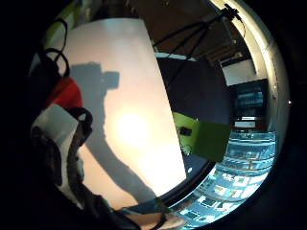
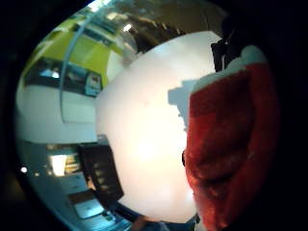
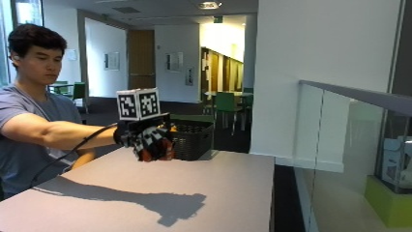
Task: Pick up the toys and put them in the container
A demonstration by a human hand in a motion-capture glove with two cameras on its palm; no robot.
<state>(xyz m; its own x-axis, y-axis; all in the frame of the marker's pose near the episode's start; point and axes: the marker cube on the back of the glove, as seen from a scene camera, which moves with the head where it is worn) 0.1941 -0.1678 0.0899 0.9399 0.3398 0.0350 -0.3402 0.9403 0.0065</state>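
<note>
My gloved right hand [image 3: 148,140] is raised above the white table [image 3: 212,188], its fingers curled round a red plush toy [image 3: 156,151]. A black mesh basket [image 3: 192,137] stands at the table's far edge, just behind and to the right of the hand. In the thumb side palm view the red plush toy [image 2: 231,144], with a white trim, fills the space next to the palm. In the little finger side view a bit of the red toy [image 1: 64,93] shows beside the glove's straps, above the table [image 1: 129,124].
The arm's shadow [image 3: 148,200] falls across the table's middle. A glass railing [image 3: 341,145] runs along the right side of the table. Green chairs [image 3: 225,104] stand in the room behind the basket.
</note>
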